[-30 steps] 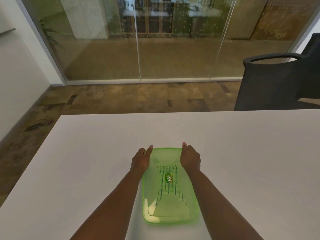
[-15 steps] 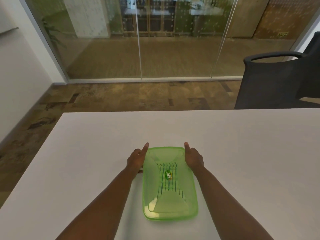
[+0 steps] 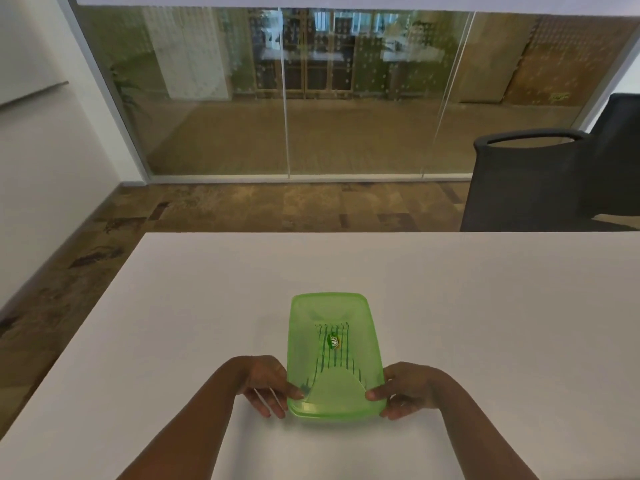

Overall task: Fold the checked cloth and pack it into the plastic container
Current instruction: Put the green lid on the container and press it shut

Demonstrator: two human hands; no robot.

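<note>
A green see-through plastic container (image 3: 367, 327) lies on the white table with its lid on. Through the lid the folded checked cloth (image 3: 341, 358) shows as dark stripes, with a small oval label above it. My left hand (image 3: 268, 384) grips the container's near left corner, thumb on the lid and fingers under the edge. My right hand (image 3: 405, 389) grips the near right corner the same way.
The white table (image 3: 485, 306) stretches far and to the right. A black office chair (image 3: 540, 181) stands beyond the table's far right edge. A glass wall and patterned carpet floor lie behind; a white wall is to the left.
Both hands have slid from the container's far corners back to its near corners. The view has tilted up, showing more of the room.
</note>
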